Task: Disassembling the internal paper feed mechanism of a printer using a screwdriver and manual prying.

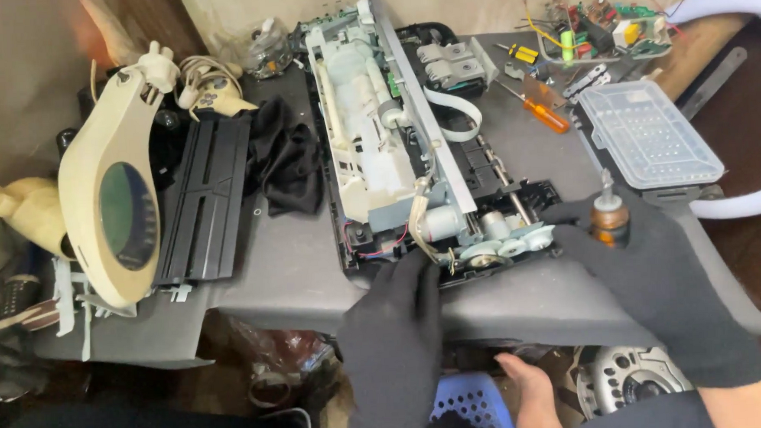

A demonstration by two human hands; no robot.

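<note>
The opened printer mechanism point(412, 151) lies at frame centre. The gloved left hand point(395, 326) rests flat, fingers together, at its near edge. The gloved right hand point(652, 269) grips a brown-handled screwdriver point(609, 215) upright. Risk: a slipping tip could gouge the white gears point(508, 246) or nick the red wires point(373, 240).

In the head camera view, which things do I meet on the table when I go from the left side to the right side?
Cream magnifier lamp → flat black tray panel → black cloth → opened printer mechanism → orange-handled screwdriver → clear plastic box.

Two gloved hands point(395, 326), two screwdrivers point(538, 110) (both orange-handled), one magnifier lamp point(110, 193).
</note>
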